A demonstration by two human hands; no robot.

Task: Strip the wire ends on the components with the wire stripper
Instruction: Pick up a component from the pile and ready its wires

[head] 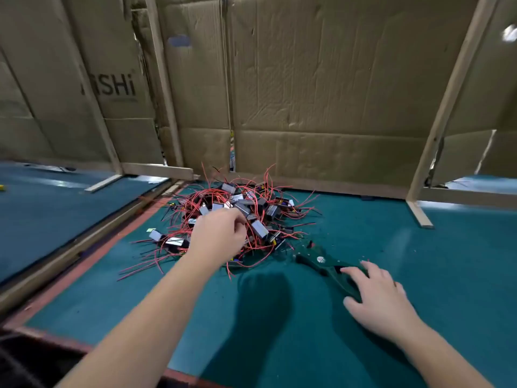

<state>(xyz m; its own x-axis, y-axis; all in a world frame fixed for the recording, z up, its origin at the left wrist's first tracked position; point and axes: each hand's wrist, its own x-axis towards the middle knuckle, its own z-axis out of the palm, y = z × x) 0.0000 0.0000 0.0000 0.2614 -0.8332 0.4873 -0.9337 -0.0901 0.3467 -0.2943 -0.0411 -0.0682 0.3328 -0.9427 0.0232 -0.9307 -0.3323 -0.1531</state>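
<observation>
Components (260, 228) heaped on table (433, 275), middle toward far edge; left hand (221, 236) fingers curled into the heap, can't tell if gripping anything; right hand (383, 295) rests loose-fingered on wire stripper (319, 260) just right of heap, not wrapped; probably best to untangle one component and free its wire end before squeezing the handles.

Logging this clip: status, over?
Left hand down in component pile, grasp unclear. Right hand rests on wire stripper, lying on table. Nothing in the way.

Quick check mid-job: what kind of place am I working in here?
Likely a small factory or workshop assembly bench: a green felt-topped table, cardboard partitions on wooden frames, and a bulk pile of wired components beside a wire stripper.
</observation>
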